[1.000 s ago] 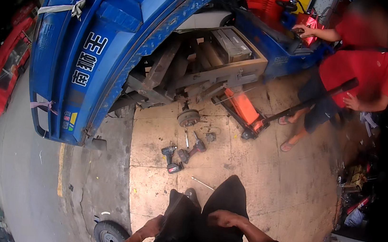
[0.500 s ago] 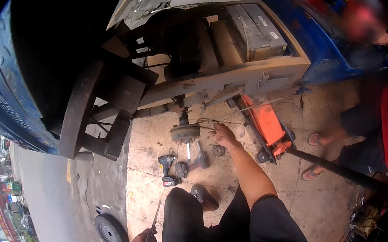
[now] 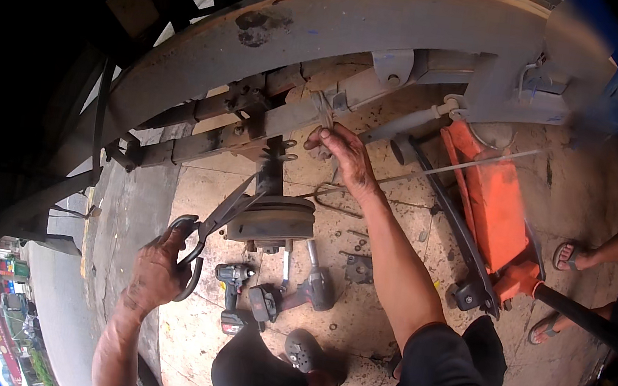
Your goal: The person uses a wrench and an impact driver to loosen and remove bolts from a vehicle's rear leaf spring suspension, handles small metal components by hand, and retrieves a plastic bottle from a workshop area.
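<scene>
My left hand [image 3: 159, 267] grips a pair of large dark scissors [image 3: 220, 221] by the handles. Their blades stand apart and point up toward the axle stub, left of the rusty brake drum [image 3: 272, 219]. My right hand [image 3: 344, 155] is raised beside the leaf-spring bar under the vehicle frame. Its thumb and fingers are closed around some thin grey strands [image 3: 322, 108] running up against the bar; I cannot tell just what they are. A looped wire or cable [image 3: 335, 197] hangs below that hand, right of the drum.
Two cordless power tools, a drill-like one [image 3: 234, 283] and an impact wrench [image 3: 317, 289], lie below the drum. An orange floor jack [image 3: 487, 202] with a black handle stands right, under the grey frame beam [image 3: 328, 24]. Another person's sandalled feet [image 3: 567, 257] are beyond it.
My view has moved closer to the frame and drum. The left hand has brought the scissors up from low by my knee to beside the drum. My right hand has risen to the bar.
</scene>
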`<state>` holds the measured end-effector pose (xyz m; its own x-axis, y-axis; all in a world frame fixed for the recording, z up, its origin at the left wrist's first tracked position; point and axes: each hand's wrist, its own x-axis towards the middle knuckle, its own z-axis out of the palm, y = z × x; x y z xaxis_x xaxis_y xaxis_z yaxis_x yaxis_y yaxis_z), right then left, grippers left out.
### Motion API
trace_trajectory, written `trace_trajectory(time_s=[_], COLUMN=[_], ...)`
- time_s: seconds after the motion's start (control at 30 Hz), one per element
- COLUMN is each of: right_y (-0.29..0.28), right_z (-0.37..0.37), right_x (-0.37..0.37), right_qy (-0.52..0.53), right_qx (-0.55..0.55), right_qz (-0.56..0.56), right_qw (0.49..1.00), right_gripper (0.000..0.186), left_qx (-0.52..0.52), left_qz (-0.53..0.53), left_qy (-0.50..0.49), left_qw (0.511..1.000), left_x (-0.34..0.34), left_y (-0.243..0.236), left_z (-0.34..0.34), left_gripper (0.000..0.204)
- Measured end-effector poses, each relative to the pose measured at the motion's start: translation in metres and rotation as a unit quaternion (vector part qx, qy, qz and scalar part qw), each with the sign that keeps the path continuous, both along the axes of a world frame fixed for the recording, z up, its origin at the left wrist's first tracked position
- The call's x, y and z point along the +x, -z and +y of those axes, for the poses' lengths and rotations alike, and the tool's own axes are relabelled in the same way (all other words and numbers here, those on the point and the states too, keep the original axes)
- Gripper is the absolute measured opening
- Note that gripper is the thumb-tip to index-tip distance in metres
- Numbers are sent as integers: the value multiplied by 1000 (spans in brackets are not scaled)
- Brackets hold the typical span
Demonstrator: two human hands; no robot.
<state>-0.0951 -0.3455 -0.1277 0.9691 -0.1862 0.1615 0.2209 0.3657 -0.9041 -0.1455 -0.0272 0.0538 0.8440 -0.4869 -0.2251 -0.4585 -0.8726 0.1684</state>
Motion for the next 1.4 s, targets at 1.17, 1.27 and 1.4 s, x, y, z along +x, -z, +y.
trace_trajectory(time_s=[1.17,1.27,1.4], right_y=[68,65,27], right_z=[41,16,-6], right_x=[-113,-105,-92], right_qy=[49,133,173], right_qx=[55,61,117], right_qz=[115,68,22], right_qw=[991,987,978], right_gripper=[27,30,31], left_qx=[215,157,16], left_qz=[-153,-203,-187], left_qy=[88,94,28], left_qw=[961,962,982], left_x=[61,52,26], left_y=[28,39,59], left_z=[-150,-131,-83], left_gripper=[40,47,56])
